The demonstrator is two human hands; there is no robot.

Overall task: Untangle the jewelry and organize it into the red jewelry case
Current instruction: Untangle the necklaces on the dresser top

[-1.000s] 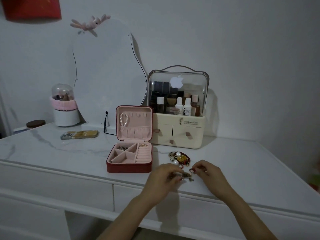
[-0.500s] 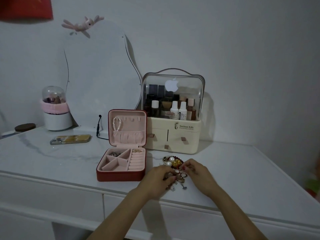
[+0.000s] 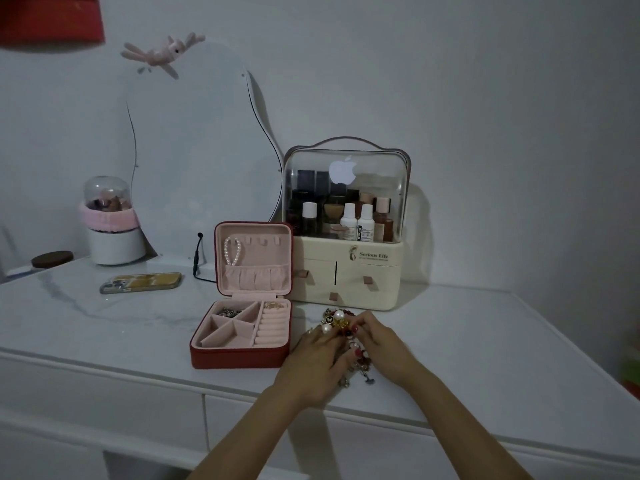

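**Hands reach into jewelry pile**

Both hands have moved forward since the earlier frame. Left hand [image 3: 317,355] and right hand [image 3: 379,341] sit close together, fingers pinching the tangled jewelry [image 3: 337,322] on the bench [image 3: 485,341], likely to separate strands. Red jewelry case [image 3: 239,356] lies open just left of the hands.

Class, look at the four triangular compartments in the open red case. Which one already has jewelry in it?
The back-left triangular compartment, nearest the lid hinge: it holds a small dark, silvery tangle of jewelry, while the other three show only bare pink lining.
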